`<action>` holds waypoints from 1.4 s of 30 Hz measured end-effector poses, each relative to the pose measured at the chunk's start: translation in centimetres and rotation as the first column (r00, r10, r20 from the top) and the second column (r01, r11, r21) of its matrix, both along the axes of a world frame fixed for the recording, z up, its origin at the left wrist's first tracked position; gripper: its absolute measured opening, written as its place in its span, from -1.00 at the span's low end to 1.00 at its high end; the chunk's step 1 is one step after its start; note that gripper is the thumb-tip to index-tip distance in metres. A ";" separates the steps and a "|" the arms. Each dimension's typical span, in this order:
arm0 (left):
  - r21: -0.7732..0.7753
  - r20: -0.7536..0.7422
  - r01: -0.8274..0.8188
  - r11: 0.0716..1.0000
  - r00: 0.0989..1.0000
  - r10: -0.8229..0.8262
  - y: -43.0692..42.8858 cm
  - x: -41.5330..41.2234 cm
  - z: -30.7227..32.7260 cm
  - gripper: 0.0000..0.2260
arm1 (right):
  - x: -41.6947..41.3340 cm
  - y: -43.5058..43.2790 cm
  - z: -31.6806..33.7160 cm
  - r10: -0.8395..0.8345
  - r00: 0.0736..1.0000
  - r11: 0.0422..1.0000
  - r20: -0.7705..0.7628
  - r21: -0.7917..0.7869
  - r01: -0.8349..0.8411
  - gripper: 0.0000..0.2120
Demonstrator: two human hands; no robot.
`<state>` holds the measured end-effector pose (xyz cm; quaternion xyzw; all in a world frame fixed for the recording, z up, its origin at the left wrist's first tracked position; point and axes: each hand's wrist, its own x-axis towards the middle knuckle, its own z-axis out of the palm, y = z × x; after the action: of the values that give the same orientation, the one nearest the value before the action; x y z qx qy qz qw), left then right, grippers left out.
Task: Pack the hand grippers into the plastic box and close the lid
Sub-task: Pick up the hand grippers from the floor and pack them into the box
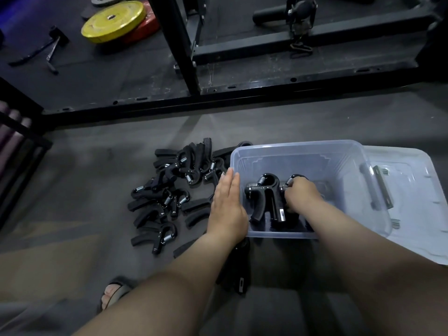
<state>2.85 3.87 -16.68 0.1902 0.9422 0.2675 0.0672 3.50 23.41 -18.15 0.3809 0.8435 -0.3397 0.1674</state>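
Note:
A clear plastic box [339, 151] stands on the grey floor at centre right, with its lid [417, 214] lying flat under and beside it on the right. Inside the box a black hand gripper [264, 197] stands upright. My right hand [303, 192] is down in the box, fingers closed around a second black hand gripper beside the first. My left hand [226, 204] rests flat and open against the outside of the box's left wall. A pile of several black hand grippers [167, 192] lies on the floor to the left of the box.
A black steel rack frame [184, 57] crosses the floor behind the box. Yellow and red weight plates [114, 21] lie at the far left. One more black gripper [237, 270] lies between my forearms. A sandalled foot [114, 292] shows at the bottom left.

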 end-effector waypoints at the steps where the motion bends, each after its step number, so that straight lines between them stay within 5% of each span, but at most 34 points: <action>1: 0.002 -0.005 0.001 1.000 1.000 -0.001 0.0 0.0 0.0 -0.34 | -0.1 -0.2 0.2 0.043 0.999 0.999 0.007 -0.006 -0.043 -0.85; 6: -0.004 0.004 -0.007 1.000 1.000 0.007 0.1 0.0 -0.1 -0.34 | -0.2 -2.5 -0.1 0.290 0.952 0.955 0.095 0.029 -0.294 -0.67; 15: -0.016 0.008 -0.007 1.000 1.000 0.007 0.2 0.0 0.1 -0.33 | 0.4 -3.0 -1.3 0.240 0.970 0.966 0.039 0.090 -0.243 -0.77; 42: 0.007 0.000 0.013 1.000 1.000 -0.013 0.2 -0.2 -0.1 -0.32 | -0.2 -3.6 -2.2 0.239 0.966 0.966 0.099 0.072 -0.247 -0.61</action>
<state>2.70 4.04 -16.74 0.1966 0.9400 0.2705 0.0681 3.31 19.79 -20.33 0.2961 0.8889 -0.2636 0.2296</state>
